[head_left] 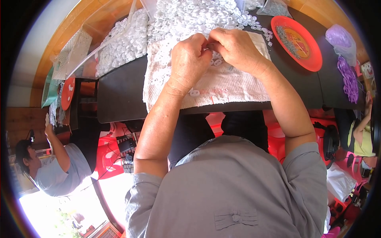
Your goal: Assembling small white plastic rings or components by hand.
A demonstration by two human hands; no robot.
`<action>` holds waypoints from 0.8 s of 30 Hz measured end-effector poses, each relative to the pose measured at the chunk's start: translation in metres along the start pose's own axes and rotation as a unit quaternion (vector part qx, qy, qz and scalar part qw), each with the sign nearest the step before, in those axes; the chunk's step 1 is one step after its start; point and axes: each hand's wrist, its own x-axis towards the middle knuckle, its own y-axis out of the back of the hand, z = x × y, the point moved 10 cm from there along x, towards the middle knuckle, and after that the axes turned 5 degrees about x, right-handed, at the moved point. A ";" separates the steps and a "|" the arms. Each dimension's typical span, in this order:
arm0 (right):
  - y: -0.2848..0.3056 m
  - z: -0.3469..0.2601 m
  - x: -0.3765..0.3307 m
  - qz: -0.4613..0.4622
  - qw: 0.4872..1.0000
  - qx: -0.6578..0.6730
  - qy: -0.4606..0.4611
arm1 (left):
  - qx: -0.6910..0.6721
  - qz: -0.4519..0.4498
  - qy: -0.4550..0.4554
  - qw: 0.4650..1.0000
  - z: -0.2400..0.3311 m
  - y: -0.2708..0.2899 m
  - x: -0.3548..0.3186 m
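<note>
Room: wooden floor beyond a dark table (123,95); red plastic stools below; another person (59,166) seated at lower left, arm raised to their own work

Surface: white cloth (222,85) spread over the table's near edge, under both hands

Stock: a broad heap of small white plastic rings (186,16) across the far side, more in a clear bag (119,43) to the left; a red plate (301,41) with small grey metal pieces at right; purple pieces (349,79) further right

Hands: left hand (189,61) and right hand (238,47) meet above the cloth, fingertips pressed together on one small white piece (mostly hidden, so its exact hold cannot be told)

Step, as judged: fitting or joining a single piece between the fingertips; the next move calls for fine, steady pinching

Loose: one white ring (194,93) on the cloth near the left wrist
</note>
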 end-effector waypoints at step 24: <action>0.009 0.029 0.002 -0.006 0.960 0.241 -0.145 | -0.107 0.014 0.040 0.993 -0.006 0.005 0.001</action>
